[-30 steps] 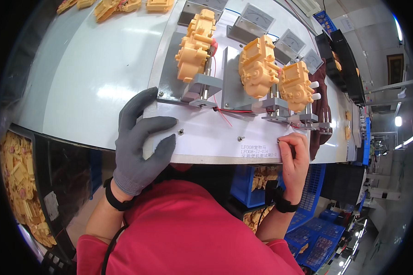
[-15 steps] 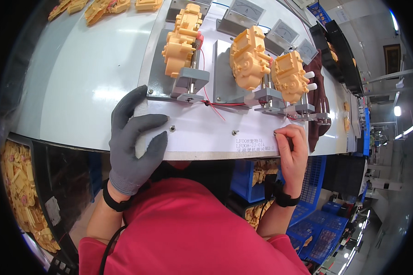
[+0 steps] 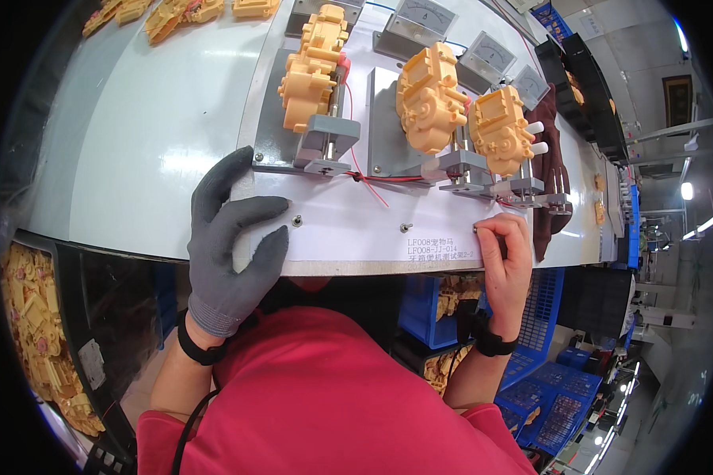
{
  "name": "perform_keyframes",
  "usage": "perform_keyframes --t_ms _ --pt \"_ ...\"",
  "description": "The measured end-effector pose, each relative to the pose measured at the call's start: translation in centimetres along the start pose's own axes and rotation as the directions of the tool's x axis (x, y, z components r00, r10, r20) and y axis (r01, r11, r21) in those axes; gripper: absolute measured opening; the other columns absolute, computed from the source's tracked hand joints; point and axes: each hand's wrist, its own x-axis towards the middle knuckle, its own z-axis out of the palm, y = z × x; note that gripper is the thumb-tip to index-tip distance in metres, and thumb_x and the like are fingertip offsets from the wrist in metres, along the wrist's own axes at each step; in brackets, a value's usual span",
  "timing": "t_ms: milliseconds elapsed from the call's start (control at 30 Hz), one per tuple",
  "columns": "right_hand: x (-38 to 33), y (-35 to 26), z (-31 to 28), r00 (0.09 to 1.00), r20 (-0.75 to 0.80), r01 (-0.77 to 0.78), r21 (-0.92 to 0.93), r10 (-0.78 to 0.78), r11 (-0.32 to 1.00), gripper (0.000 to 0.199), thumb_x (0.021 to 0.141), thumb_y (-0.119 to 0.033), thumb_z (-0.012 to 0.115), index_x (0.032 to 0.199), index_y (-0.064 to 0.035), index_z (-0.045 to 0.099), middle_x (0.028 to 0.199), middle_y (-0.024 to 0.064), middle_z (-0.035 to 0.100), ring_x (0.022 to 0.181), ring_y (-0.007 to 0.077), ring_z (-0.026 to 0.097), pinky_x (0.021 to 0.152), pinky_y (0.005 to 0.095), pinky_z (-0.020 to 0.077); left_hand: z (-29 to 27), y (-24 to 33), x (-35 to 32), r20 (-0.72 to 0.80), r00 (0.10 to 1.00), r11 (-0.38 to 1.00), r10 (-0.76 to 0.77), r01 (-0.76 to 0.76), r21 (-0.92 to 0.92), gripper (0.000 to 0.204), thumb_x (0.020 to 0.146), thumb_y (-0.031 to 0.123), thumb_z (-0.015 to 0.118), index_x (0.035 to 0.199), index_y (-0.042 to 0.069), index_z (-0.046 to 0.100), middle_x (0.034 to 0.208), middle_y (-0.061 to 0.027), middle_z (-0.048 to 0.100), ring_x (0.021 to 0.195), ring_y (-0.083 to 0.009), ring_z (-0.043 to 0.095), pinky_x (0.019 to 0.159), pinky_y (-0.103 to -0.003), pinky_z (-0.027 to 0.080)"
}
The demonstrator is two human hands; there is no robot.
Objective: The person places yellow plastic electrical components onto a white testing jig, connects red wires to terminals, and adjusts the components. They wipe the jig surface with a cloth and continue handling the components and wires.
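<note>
Pinching grip: your right hand [image 3: 505,249] closes thumb and forefinger on the right toggle [image 3: 476,229], mostly hidden by the fingertips, near the front edge of the white panel [image 3: 348,241].
Gloved grip: your left hand [image 3: 234,245] spreads wide over the panel's left edge, with nothing seen held; whether it presses down cannot be told.
Toggle row: the left toggle [image 3: 297,221] stands just beside your gloved fingertips; the middle toggle [image 3: 406,228] stands untouched between your hands.
Housings: the left housing [image 3: 313,75], middle housing [image 3: 429,99] and right housing [image 3: 499,131] sit on fixtures behind the toggles.
Glove risk: an inward sweep of the fingers could flip the left toggle.
Slip risk: an off-centre pinch could leave the right toggle partly thrown.
Wire risk: a finger snagging the red wire [image 3: 372,190] could loosen a lead.
</note>
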Motion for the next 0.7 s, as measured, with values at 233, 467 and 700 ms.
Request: perform_keyframes --t_ms 233,467,700 --pt "0.02 -0.06 0.03 1.0 0.001 -0.002 -0.003 0.002 1.0 0.009 0.089 -0.007 0.066 0.095 -0.0002 0.065 0.096 0.0087 0.058 0.09 0.0213 0.057 0.081 0.0297 0.0454 -0.07 0.02 -0.03 0.003 1.0 1.0 -0.005 0.005 -0.01 0.029 0.073 0.002 0.066 0.101 0.009 0.069 0.14 -0.0204 0.045 0.13 -0.0361 0.047 0.106 -0.043 0.04" --pt "0.03 -0.07 0.08 1.0 -0.002 0.006 -0.01 -0.006 1.0 0.009 0.089 -0.006 0.066 0.095 0.0 0.064 0.096 0.0091 0.058 0.091 0.0219 0.057 0.082 0.0303 0.0453 -0.04 0.01 -0.06 0.002 1.0 1.0 -0.004 0.004 -0.006 0.029 0.073 0.001 0.066 0.101 0.01 0.069 0.14 -0.0199 0.045 0.13 -0.0359 0.046 0.107 -0.043 0.04" --pt "0.18 -0.17 0.31 1.0 -0.018 0.001 -0.025 -0.001 1.0 0.008 0.089 -0.005 0.065 0.094 0.0008 0.063 0.094 0.0098 0.058 0.089 0.0227 0.057 0.081 0.0306 0.045 -0.1 0.36 -0.06 0.003 1.0 0.999 -0.024 0.024 -0.023 0.028 0.073 0.0 0.066 0.099 0.009 0.069 0.14 -0.0199 0.045 0.13 -0.0356 0.047 0.106 -0.043 0.04"
